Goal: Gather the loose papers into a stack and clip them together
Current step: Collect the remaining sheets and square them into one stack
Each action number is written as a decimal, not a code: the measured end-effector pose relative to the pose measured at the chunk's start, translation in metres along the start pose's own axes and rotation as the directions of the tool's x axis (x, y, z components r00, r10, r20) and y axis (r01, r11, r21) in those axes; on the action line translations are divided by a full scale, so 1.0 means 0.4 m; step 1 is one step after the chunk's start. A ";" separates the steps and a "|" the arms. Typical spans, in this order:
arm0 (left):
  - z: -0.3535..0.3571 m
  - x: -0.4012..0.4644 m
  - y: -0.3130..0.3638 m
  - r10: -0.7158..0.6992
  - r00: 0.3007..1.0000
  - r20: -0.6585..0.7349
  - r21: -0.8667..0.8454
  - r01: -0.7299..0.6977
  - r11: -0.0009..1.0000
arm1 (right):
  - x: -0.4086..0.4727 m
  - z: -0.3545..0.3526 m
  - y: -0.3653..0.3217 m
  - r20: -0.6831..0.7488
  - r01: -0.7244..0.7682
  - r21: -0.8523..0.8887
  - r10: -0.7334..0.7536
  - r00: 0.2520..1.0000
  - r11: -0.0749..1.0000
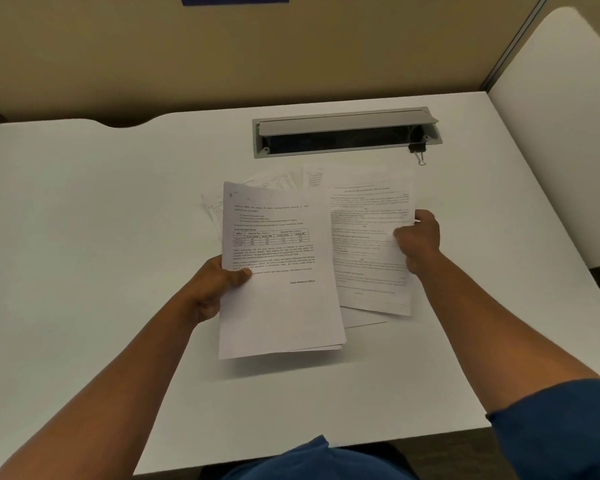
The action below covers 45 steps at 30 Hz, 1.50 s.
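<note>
My left hand grips the left edge of a small stack of printed papers, thumb on top, lifted a little above the desk. My right hand pinches the right edge of another printed sheet that lies partly under the stack's right side. More loose sheets fan out on the desk behind both. A black binder clip rests at the right end of the cable slot, well beyond my right hand.
The white desk has a grey cable slot with its lid raised, just behind the papers. Tan partition walls close the back and a white panel stands on the right. The desk's front edge is near my body.
</note>
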<state>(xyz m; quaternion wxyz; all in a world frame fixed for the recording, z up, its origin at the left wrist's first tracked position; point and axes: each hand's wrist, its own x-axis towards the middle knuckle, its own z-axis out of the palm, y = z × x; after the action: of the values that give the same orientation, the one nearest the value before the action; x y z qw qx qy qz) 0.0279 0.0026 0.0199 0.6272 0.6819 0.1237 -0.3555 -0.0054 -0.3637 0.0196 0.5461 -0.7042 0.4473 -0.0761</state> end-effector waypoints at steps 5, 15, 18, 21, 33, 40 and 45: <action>-0.027 0.023 0.002 -0.016 1.000 -0.018 -0.009 0.016 1.000 | 0.040 0.041 0.010 -0.091 -0.051 -0.133 0.039 0.995 0.990; -0.042 0.062 0.027 -0.015 0.999 -0.029 -0.006 0.015 1.000 | 0.050 0.068 0.008 -0.023 -0.101 -0.535 0.104 0.994 0.839; -0.041 0.068 0.025 -0.018 0.999 -0.032 -0.001 0.018 1.000 | 0.053 0.058 0.007 -0.018 -0.074 -0.462 0.074 0.997 0.884; -0.039 0.071 0.023 -0.014 1.000 -0.025 0.009 0.015 1.000 | 0.049 0.055 0.016 -0.048 -0.058 -0.330 0.044 0.998 0.942; -0.051 0.035 0.048 0.033 0.996 -0.080 0.042 -0.030 0.999 | 0.042 -0.004 -0.021 -0.023 0.120 -0.207 -0.127 0.992 0.971; -0.103 0.006 0.047 0.053 0.989 -0.138 0.002 -0.053 0.999 | 0.036 -0.081 -0.068 0.082 0.176 -0.029 -0.173 0.981 0.984; -0.095 -0.015 0.043 0.062 0.991 -0.119 -0.032 -0.066 0.997 | -0.014 -0.067 -0.084 0.235 0.084 0.101 -0.106 0.966 0.991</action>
<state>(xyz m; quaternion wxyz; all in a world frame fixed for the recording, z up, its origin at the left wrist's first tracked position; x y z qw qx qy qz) 0.0465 0.0369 0.0353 0.6420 0.6940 0.1448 -0.2921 -0.0062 -0.3784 0.0604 0.6231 -0.7034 0.3399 -0.0365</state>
